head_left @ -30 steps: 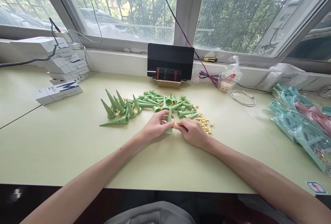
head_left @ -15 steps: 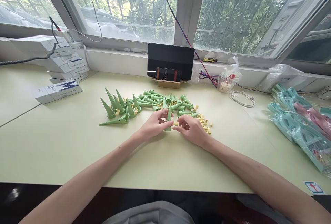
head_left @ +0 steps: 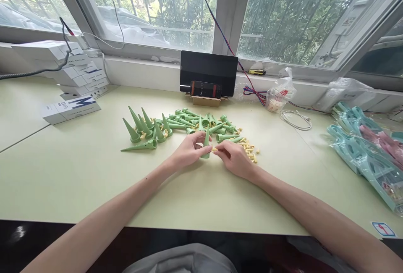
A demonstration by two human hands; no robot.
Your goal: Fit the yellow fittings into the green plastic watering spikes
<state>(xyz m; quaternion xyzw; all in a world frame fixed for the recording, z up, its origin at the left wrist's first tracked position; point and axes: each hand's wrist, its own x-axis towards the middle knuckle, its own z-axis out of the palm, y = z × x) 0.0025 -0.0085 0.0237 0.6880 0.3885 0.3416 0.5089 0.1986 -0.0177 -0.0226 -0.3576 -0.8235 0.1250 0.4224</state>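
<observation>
My left hand (head_left: 188, 151) is closed round a green cone spike (head_left: 206, 140), held point up near the middle of the pale green table (head_left: 78, 176). My right hand (head_left: 234, 158) pinches a small yellow piece (head_left: 214, 149) against the side of that spike's base. Behind the hands lies a pile of green spikes (head_left: 192, 122); several more stand upright to the left (head_left: 143, 128), and one lies flat (head_left: 138, 147). Loose yellow pieces (head_left: 250, 149) are scattered just right of my right hand.
A dark tablet (head_left: 208, 73) with a phone (head_left: 205, 89) in front stands at the window sill. White boxes (head_left: 71, 107) are stacked at the left. A plastic bag (head_left: 278, 92), a white cable (head_left: 296, 119) and packets of teal parts (head_left: 368, 155) lie at the right.
My right hand's fingers opened briefly beside the spike, then closed again on the yellow piece at its base. The left hand and the spike barely moved.
</observation>
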